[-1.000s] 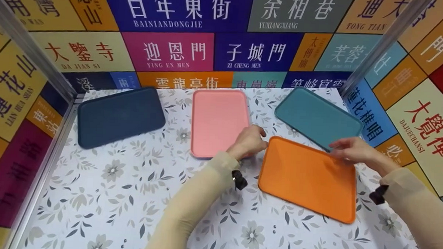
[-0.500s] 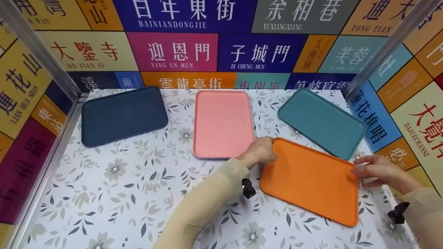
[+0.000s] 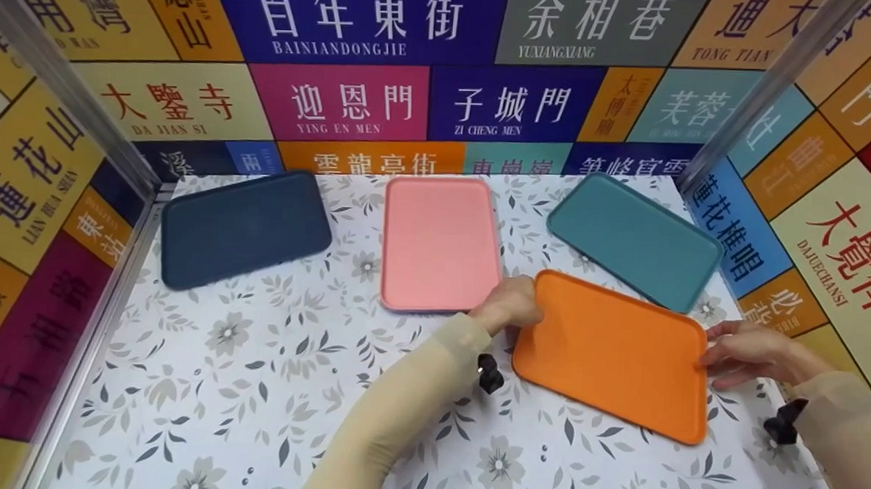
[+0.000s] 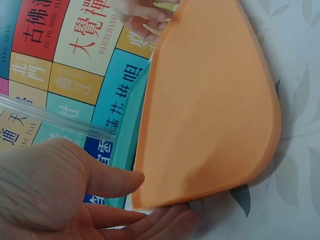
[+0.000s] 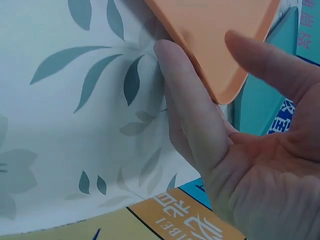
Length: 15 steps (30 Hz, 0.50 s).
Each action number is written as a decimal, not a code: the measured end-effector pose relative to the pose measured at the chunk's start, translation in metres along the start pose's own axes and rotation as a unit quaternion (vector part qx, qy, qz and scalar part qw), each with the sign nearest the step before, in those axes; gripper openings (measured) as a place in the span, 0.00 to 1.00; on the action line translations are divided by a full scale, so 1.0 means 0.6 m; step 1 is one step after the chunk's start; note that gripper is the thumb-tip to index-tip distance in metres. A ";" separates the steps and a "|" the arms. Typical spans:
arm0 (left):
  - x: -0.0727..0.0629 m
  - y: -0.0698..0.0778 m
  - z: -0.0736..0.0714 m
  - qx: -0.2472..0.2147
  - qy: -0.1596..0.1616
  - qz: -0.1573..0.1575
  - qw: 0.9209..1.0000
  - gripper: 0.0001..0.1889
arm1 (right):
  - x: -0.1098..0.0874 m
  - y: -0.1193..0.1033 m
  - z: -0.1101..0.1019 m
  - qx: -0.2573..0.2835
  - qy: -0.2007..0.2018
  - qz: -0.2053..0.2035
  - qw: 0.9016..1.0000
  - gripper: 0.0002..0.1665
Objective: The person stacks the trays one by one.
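Note:
The orange tray [image 3: 614,355] lies at an angle on the right part of the table, between both hands. At its left end my left hand [image 3: 512,301] pinches the rim. The left wrist view shows the thumb [image 4: 112,177] over the edge and the fingers beneath it. My right hand [image 3: 750,354] is at the opposite short side. In the right wrist view, its thumb [image 5: 265,62] reaches over the tray's top, while its fingers [image 5: 187,90] lie along the outer edge. Whether that thumb presses on the surface is hard to see.
Behind the orange tray lies a teal tray [image 3: 634,242], close to its far edge. A pink tray [image 3: 441,245] sits mid-table, near the left hand. The dark blue tray [image 3: 245,229] is at the back left. Lettered panels [image 3: 353,101] wall the flower-patterned table [image 3: 290,385].
My right hand has moved from the orange tray's far edge to its right short side. The left hand has come onto the left rim. The tray has barely shifted.

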<state>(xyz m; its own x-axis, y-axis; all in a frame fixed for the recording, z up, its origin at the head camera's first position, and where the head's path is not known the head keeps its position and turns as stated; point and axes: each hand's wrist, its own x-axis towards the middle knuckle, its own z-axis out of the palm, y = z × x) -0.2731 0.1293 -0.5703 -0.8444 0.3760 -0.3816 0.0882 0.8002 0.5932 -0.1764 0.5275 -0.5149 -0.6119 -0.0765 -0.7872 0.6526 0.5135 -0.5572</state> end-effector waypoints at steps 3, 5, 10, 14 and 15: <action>0.023 -0.007 0.017 0.016 -0.006 0.004 1.000 0.08 | 0.003 0.006 0.000 0.025 0.008 -0.001 1.000 0.27; 0.032 -0.007 0.024 0.027 -0.010 0.005 1.000 0.08 | 0.003 0.012 -0.002 0.043 0.007 -0.003 0.999 0.26; 0.019 0.002 0.020 0.006 0.000 -0.015 1.000 0.09 | 0.003 0.025 -0.009 0.096 -0.009 -0.019 0.995 0.27; -0.013 0.009 0.004 -0.051 0.014 -0.019 0.998 0.18 | 0.002 0.033 -0.016 0.127 -0.023 -0.036 0.991 0.26; -0.017 0.006 0.001 -0.064 0.017 -0.012 0.998 0.20 | 0.002 0.034 -0.018 0.131 -0.026 -0.039 0.990 0.25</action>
<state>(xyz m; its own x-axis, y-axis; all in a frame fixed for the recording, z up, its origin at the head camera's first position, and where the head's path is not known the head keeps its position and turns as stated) -0.2639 0.1288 -0.5650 -0.8632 0.3391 -0.3739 0.0008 0.7417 0.6708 -0.1687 0.5472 -0.5244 -0.6455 -0.1545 -0.7479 0.7023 0.2648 -0.6608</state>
